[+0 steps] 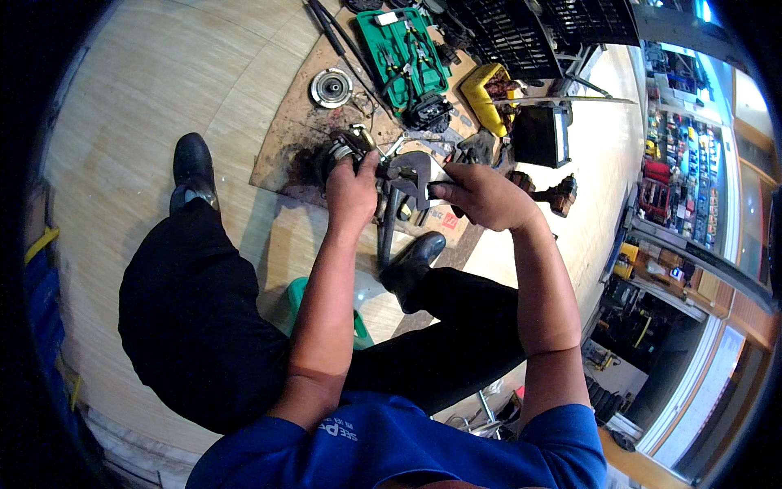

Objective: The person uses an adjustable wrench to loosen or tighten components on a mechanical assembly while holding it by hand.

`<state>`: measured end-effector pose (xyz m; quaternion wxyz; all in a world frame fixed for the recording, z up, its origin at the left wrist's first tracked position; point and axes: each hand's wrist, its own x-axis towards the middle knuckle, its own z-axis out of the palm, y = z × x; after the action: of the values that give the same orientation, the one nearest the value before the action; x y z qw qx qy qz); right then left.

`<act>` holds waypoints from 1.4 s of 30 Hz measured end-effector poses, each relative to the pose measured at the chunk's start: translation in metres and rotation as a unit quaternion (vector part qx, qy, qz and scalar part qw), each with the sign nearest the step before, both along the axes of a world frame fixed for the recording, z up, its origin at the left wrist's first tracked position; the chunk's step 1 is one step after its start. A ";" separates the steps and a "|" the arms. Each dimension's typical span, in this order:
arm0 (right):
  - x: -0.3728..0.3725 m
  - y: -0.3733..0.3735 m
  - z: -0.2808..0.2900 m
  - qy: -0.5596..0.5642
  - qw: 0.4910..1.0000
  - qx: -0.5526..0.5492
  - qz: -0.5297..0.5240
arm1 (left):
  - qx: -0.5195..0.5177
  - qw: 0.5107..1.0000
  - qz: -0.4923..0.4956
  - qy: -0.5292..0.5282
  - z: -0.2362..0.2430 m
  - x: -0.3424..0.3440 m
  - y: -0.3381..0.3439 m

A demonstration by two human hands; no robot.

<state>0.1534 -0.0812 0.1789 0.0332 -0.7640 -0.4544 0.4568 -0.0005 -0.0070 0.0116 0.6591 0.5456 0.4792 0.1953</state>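
Note:
My left hand (353, 191) is closed around a dark and silver metal machine part (340, 149) with a brassy shine near its top. Part of it is hidden by the fingers. To its right, my right hand (485, 194) grips a grey tool with a hooked, flat jaw (419, 175); its handle is mostly covered by the palm, so its exact kind does not show. The jaw opens toward the metal part, and I cannot tell whether they touch. Beneath both hands lies a stained cardboard sheet (281, 171) strewn with small metal pieces and tools.
A round metal wheel-like part (331, 87) sits on the cardboard. Behind it is a green tool case (399, 53) with pliers. A yellow bin (486, 102), a black box (542, 134) and a cordless power tool (558, 194) stand right. Shelves of goods (680, 171) line the right side.

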 end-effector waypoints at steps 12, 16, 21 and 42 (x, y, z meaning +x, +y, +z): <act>-0.002 -0.005 -0.003 -0.010 1.000 0.005 -0.001 | -0.020 1.000 0.016 0.006 -0.003 0.002 -0.004; -0.011 -0.014 -0.008 0.017 0.997 0.000 -0.078 | -0.027 0.999 0.032 -0.007 -0.011 0.004 -0.010; -0.043 -0.030 -0.017 0.030 0.980 -0.013 -0.197 | -0.036 0.999 0.029 0.002 0.005 0.002 -0.005; -0.039 -0.030 0.011 0.078 0.960 0.060 -0.263 | -0.042 0.999 0.000 0.008 -0.001 -0.002 -0.002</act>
<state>0.1149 -0.1108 0.1904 0.2338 -0.8153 -0.2598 0.4617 -0.0024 -0.0088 0.0106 0.6773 0.5193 0.4923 0.1709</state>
